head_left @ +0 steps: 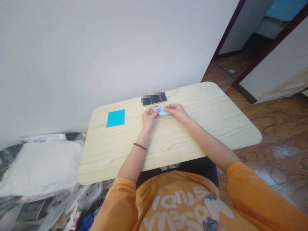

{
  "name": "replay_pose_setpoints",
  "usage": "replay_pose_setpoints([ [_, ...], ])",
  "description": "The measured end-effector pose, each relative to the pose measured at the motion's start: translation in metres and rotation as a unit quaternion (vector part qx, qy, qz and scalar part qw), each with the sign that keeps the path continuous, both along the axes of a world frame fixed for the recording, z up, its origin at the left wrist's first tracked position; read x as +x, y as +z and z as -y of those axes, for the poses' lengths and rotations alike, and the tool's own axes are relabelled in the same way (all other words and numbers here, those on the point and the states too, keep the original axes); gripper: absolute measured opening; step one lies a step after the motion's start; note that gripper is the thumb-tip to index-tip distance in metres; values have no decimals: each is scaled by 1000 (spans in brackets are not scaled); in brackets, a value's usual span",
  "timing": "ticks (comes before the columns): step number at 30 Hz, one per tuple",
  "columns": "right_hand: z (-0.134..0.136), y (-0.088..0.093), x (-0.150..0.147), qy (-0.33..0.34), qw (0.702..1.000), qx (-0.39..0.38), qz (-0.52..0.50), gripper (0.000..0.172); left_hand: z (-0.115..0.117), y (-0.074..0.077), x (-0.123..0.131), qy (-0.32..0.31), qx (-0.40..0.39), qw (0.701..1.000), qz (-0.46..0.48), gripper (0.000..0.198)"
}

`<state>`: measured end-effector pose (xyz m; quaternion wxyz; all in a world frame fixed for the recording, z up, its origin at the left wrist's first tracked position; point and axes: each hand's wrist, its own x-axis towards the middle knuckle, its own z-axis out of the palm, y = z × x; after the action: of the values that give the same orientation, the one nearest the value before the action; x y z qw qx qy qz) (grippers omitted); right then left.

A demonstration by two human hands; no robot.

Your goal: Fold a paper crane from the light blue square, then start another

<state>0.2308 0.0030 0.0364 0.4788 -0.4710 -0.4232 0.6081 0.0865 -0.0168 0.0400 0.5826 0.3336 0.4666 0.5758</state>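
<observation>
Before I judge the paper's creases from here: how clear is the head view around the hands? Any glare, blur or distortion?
Head view: the light is bright and even, with only faint shadows by the left hand and right hand; the folded pale blue paper looks soft, its creases hard to read; a pixelated patch hides part of the phone; the wide lens bows the light wood table edges.

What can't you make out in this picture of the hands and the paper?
In the head view:
The folded light blue paper: its full shape is partly hidden by the left hand and right hand.
The phone: part of its screen is covered by a pixelated blur.
The print on the orange shirt: cut off by the bottom edge.
The plastic-wrapped bundle: cut off by the left edge.
</observation>
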Motion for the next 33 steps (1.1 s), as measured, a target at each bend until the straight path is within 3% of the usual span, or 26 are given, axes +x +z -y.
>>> replay_pose_setpoints([
  [4,0,0,0,3,1000,-4,-3,35,-1,-2,-2,15,41,998,-35,37],
  [11,3,4,-1,21,999,-15,-25,32,-5,-5,-7,-12,112,989,-98,32],
  [33,4,9,1,52,996,-59,-38,29,-5,-5,-6,2,91,993,-77,29],
])
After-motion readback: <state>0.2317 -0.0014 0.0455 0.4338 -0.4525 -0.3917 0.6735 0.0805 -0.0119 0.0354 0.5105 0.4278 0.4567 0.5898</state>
